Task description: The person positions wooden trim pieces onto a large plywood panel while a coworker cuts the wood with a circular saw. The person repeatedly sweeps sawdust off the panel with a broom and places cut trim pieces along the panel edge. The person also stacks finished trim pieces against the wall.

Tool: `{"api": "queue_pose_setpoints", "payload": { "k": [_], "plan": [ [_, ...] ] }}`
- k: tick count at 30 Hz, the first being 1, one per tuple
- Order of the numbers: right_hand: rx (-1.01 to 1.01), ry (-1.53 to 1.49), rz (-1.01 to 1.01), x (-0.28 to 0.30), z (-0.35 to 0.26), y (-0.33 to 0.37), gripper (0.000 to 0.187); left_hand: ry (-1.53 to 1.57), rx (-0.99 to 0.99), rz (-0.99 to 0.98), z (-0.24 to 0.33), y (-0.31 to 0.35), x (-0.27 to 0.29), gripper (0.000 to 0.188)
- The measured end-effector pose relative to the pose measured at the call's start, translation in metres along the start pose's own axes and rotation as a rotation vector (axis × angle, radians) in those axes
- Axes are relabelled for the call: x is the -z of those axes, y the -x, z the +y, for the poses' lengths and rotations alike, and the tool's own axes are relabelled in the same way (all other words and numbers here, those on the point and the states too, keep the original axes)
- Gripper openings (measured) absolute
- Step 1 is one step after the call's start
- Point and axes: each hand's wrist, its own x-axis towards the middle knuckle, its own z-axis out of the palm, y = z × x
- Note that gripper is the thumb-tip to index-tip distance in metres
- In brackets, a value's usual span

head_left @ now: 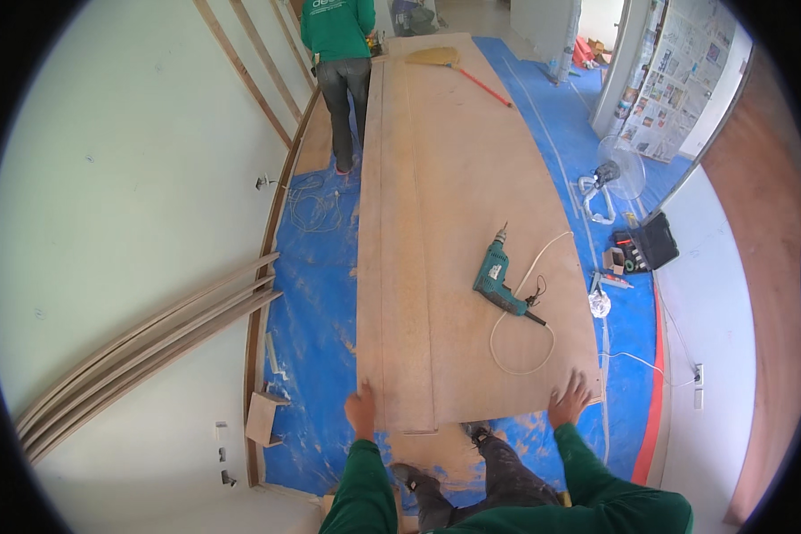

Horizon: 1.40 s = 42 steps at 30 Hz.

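A long brown plywood panel (472,396) stretches away in front of me. At its near left corner my left hand (360,411) is closed on the edge, knuckles up. My right hand (569,400) lies at the near right corner, its fingers spread over the top surface. A teal corded power drill (493,272) rests on the panel, nearer my right hand than my left, with its bit toward the far end. Its pale cord (527,371) loops across the board. Farther off on the panel lies a broom with a red handle (483,87).
Blue sheeting (310,311) covers the floor. A person in green (343,67) stands far left. Wooden strips (151,360) lean along the left wall. To the right are a fan (616,169), an open black tool case (651,242) and a plugged-in cord (636,358).
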Motion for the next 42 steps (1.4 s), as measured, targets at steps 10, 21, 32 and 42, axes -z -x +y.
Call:
{"api": "queue_pose_setpoints", "payload": {
  "k": [10,21,32,42],
  "plan": [
    [0.459,-0.475,-0.387,0.006,-0.098,0.162,0.055,0.088,0.103,-0.085,0.022,0.011,0.023,0.075],
    [0.562,-0.7,-0.429,-0.026,-0.178,0.143,0.051,-0.04,0.115,-0.038,0.029,0.014,0.025,0.079],
    [0.551,-0.688,-0.508,-0.01,-0.183,0.125,0.05,-0.004,0.135,-0.066,0.026,0.014,0.023,0.079],
    [0.536,-0.742,-0.483,-0.024,-0.185,0.111,0.049,-0.033,0.132,-0.041,0.019,0.01,0.017,0.078]
  ]
}}
